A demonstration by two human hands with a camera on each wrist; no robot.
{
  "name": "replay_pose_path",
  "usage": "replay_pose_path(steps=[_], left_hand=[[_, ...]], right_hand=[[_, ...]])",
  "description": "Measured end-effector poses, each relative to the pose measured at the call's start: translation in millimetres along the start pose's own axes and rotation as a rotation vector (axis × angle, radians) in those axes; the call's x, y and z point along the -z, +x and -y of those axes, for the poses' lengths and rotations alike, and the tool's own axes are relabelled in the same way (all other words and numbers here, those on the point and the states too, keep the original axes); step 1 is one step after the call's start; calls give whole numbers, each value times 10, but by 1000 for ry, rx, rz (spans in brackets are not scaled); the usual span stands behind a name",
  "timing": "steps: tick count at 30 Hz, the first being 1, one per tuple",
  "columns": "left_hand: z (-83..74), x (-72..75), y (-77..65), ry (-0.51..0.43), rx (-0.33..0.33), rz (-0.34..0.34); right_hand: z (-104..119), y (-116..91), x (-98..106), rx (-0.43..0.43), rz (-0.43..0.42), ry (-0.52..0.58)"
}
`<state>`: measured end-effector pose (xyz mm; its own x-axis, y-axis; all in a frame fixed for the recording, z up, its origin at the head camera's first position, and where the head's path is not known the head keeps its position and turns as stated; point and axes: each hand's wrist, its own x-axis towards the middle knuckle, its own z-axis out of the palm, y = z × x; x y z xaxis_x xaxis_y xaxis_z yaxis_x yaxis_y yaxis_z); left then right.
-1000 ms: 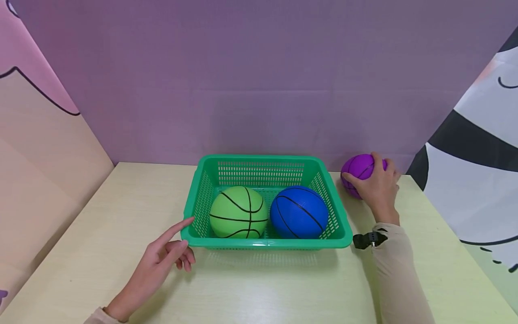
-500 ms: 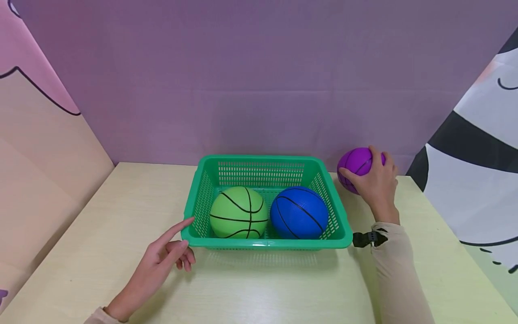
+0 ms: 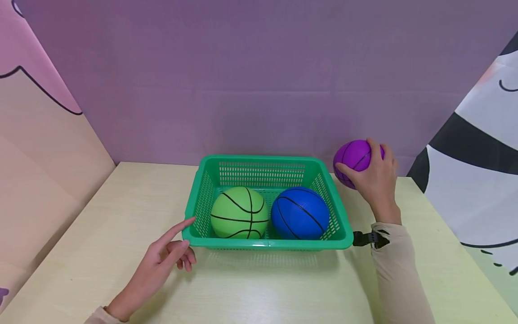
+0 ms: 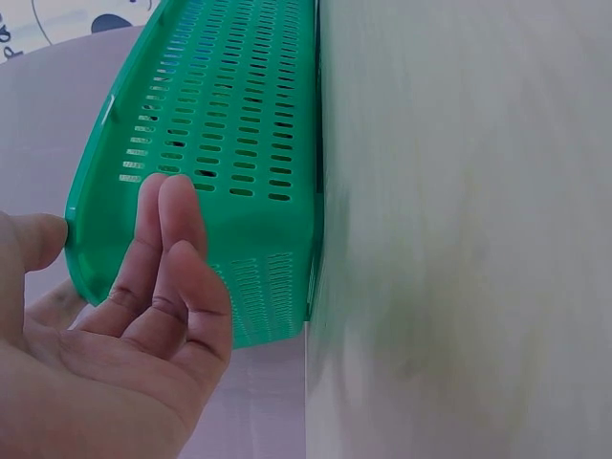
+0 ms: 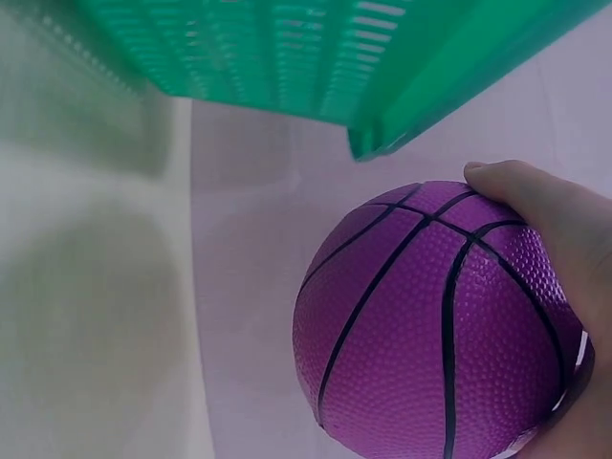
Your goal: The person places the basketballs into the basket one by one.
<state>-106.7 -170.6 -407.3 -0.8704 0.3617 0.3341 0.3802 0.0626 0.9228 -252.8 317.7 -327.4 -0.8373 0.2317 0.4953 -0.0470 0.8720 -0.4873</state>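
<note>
My right hand (image 3: 374,182) grips a small purple basketball (image 3: 351,158) from its right side, thumb in front and fingers over the top. In the right wrist view, the ball (image 5: 421,335) shows its pebbled surface and black lines beside the basket's underside. A green plastic basket (image 3: 267,243) with slotted walls stands mid-table; in it lie a light green ball (image 3: 236,211) on the left and a blue ball (image 3: 300,213) on the right. At the basket's front left corner rests my left hand (image 3: 155,261), index finger straight and thumb on the rim. Its other fingers bend loosely below the rim (image 4: 81,215).
The pale wooden table (image 3: 251,288) runs back to a purple backdrop (image 3: 259,90). Printed panels flank it, the right one (image 3: 481,180) in black and white. A black wristband (image 3: 370,238) sits on the right sleeve near the basket's front right corner.
The right hand has raised the purple basketball up and slightly left, toward the basket's back right corner. The left hand and the basket have stayed in place.
</note>
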Motion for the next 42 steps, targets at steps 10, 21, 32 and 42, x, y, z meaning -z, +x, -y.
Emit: replay_pose_path(steps=[10,21,32,42], left_hand=[[22,8,-8,23,11,-3],[19,14,-15,35,17,0],[-10,11,-19,34,34,4],[0,11,-19,47,59,15]], right_hand=[[165,-15,89,37,-17,17],[355,-52,216,69,-45,38],[416,-69,261,76,-47,45],[430,-71,259,80,-45,51]])
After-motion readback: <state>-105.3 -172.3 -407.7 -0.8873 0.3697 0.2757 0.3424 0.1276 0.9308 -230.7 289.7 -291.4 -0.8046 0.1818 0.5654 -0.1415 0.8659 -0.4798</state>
